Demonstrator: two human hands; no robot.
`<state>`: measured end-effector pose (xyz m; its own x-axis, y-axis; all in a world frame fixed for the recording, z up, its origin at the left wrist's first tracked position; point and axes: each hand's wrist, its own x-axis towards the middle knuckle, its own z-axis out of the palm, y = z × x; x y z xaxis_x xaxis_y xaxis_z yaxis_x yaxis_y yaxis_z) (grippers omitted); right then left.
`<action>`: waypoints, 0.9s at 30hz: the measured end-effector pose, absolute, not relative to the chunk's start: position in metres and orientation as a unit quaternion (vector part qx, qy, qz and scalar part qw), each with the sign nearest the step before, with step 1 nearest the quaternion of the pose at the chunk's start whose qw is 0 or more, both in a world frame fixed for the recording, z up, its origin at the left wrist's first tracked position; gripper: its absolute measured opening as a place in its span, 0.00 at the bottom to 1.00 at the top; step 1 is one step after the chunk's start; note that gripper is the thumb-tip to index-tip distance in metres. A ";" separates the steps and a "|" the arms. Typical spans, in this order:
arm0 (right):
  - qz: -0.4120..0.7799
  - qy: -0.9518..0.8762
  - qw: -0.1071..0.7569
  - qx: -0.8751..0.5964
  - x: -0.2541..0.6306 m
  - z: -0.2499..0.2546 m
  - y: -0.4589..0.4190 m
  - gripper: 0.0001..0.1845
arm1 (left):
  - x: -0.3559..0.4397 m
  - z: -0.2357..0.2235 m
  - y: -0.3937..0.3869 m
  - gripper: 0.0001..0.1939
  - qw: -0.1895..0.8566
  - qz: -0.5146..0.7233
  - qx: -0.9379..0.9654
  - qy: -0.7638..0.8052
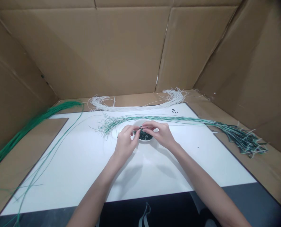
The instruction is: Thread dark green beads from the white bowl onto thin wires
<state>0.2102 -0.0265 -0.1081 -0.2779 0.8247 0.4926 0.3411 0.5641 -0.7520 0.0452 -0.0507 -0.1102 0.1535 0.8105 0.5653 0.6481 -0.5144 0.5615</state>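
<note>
Both hands meet above a white bowl (145,140) filled with small dark pieces (145,135), bead-like but too small to name surely. My left hand (127,138) is closed, thumb and fingertips pinched over the bowl's left side. From the right, my right hand (159,133) is also closed in a pinch, its fingertips almost touching the left ones. A small dark piece (140,127) shows between the fingertips of both hands; its exact shape cannot be made out. Just behind the hands runs a bundle of thin green strands (169,119).
Toward the right, that bundle ends in strung dark strips (246,142) with white ends. White strands (135,108) lie curved at the back. Green strands (36,121) lie left. Several dark bits (174,111) sit on the white board (83,164). Cardboard walls (131,50) enclose the place.
</note>
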 end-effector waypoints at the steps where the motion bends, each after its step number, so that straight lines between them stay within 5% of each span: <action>1: 0.257 -0.752 0.462 -0.393 0.211 -0.108 -0.026 0.07 | 0.045 -0.110 -0.051 0.05 0.103 0.435 0.749 0.489; 15: 0.276 -0.773 0.396 -0.412 0.210 -0.110 -0.020 0.16 | 0.044 -0.111 -0.048 0.06 0.147 0.402 0.752 0.502; 22: 0.149 -0.855 0.069 -0.493 0.204 -0.116 0.010 0.12 | 0.041 -0.109 -0.045 0.06 0.155 0.402 0.729 0.533; 27: 0.127 -0.844 0.025 -0.521 0.194 -0.113 0.012 0.06 | 0.042 -0.108 -0.045 0.06 0.187 0.391 0.711 0.553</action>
<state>0.1938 0.0116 -0.1127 -0.4563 0.8851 -0.0910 0.8727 0.4252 -0.2402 0.0416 -0.0446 -0.1085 0.0820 0.9333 0.3495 0.6418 -0.3177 0.6979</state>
